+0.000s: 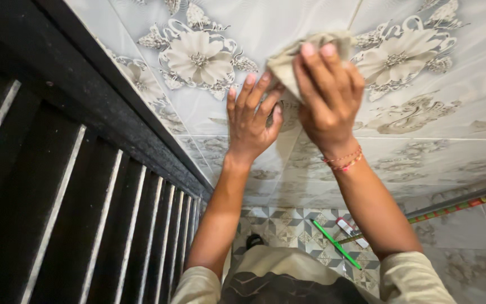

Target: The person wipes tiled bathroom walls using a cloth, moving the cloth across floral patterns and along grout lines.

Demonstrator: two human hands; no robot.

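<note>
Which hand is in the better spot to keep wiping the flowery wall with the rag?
Probably the right hand. It already presses the rag against the tiled wall, fingers spread over it. The left hand lies flat on the tiles beside it, touching only the rag's edge.

I have a single view, from the head camera, tilted steeply down along the tiled wall (288, 34) close ahead, past both arms to the floor (288, 225) far below.
</note>
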